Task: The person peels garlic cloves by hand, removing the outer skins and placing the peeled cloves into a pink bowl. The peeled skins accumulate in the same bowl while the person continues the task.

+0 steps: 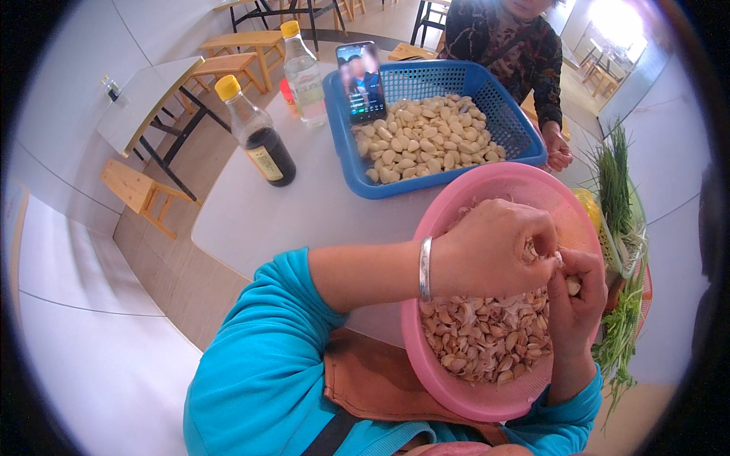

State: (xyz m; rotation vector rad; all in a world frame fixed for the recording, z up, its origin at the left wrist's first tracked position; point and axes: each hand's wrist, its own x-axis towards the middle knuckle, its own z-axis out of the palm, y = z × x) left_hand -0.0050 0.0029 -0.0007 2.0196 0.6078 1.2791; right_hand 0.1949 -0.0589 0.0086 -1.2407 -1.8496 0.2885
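Note:
My left hand (496,248), with a silver bangle at its wrist, is over a pink plastic basin (415,336). Its fingertips meet those of my right hand (583,305) around a small garlic clove (558,260), mostly hidden by the fingers. Papery garlic skin (531,249) shows inside the curled left fingers. Another pale clove (573,285) sits in the right hand's grip. Below both hands, unpeeled garlic cloves (485,336) and loose skins lie in the basin. Beyond it, a blue plastic basket (373,191) holds many peeled garlic cloves (428,139).
A smartphone (362,85) leans upright in the basket. Left of it stand a bottle of dark sauce (268,151) and a bottle of clear liquid (305,85). Green onions (616,182) and leafy greens (619,336) lie at the right. Another person (496,51) sits across the table.

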